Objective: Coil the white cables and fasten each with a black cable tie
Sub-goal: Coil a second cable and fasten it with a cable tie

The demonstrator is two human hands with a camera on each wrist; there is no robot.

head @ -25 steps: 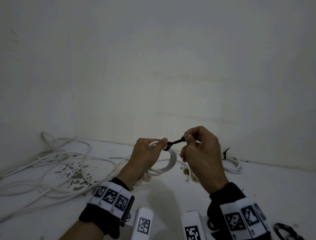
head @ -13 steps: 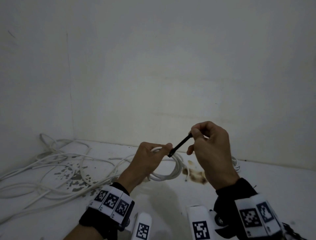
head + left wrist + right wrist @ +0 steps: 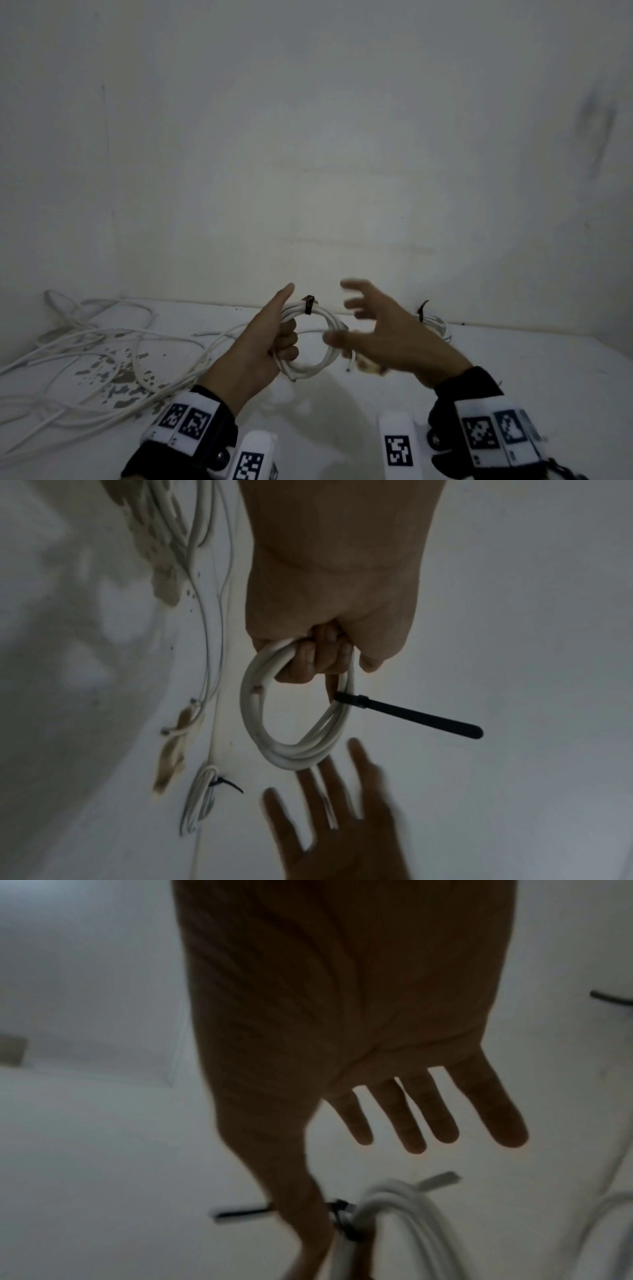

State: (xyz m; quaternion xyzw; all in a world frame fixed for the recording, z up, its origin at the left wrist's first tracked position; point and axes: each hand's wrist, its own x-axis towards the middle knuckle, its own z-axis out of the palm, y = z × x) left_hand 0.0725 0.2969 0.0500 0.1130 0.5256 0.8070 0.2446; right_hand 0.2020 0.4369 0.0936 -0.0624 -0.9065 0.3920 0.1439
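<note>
Our left hand (image 3: 263, 346) grips the coiled white cable (image 3: 317, 337), a round bundle of smooth loops held above the bench (image 3: 513, 383). A flat black cable tie (image 3: 407, 715) cinches the coil, its stiff tail sticking out. Our right hand (image 3: 387, 329) hovers just right of it, fingers spread, holding nothing, blurred. Loose white cables (image 3: 85, 342) sprawl far left; another tied coil (image 3: 433, 320) sits half hidden behind the right hand.

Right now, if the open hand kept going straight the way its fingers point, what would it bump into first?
Probably the wall. The right hand is open, fingers spread past the coiled cable that the left hand grips; depth is hard to judge.
</note>
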